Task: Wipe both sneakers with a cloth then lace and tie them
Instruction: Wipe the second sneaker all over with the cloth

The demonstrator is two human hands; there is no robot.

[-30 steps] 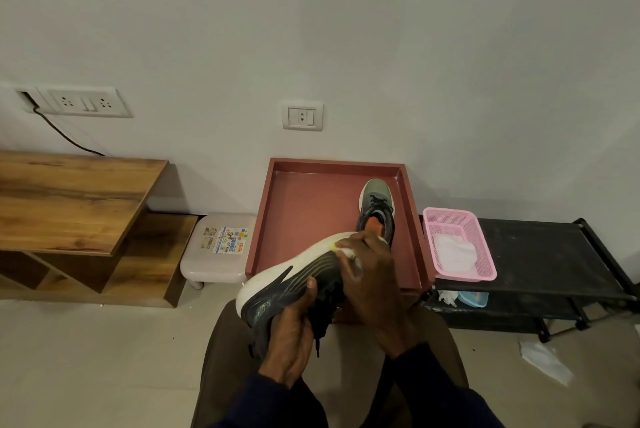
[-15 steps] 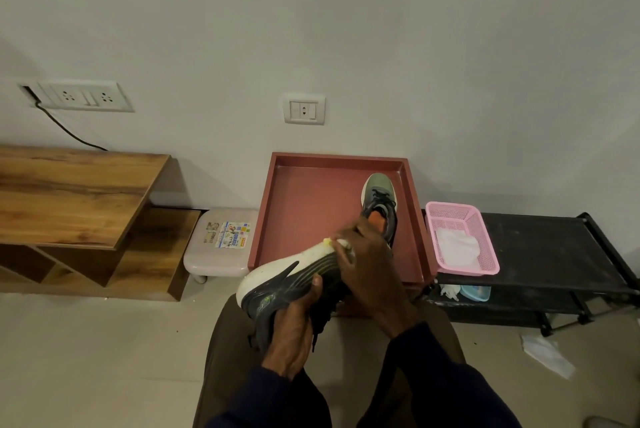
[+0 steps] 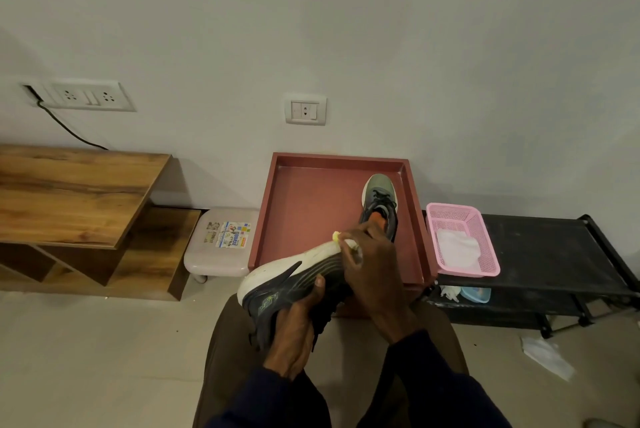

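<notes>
A dark sneaker with a white sole [image 3: 277, 280] lies on its side above my lap. My left hand [image 3: 294, 334] grips its upper near the opening, thumb on the side panel. My right hand [image 3: 372, 265] covers the toe end and presses a small pale yellow cloth [image 3: 341, 239] against the sole edge; only a corner of the cloth shows. The second sneaker [image 3: 379, 204], grey-green with dark laces and an orange lining, stands in the red tray [image 3: 304, 202], partly hidden behind my right hand.
A pink basket [image 3: 485, 247] with a white cloth sits on a black rack [image 3: 554, 247] at the right. A small white stool [image 3: 221, 240] and a wooden desk [image 3: 69, 192] stand at the left. Crumpled paper [image 3: 547, 356] lies on the floor.
My right hand with the cloth has slid a little along the sole toward the toe end. The left hand keeps the same hold on the sneaker.
</notes>
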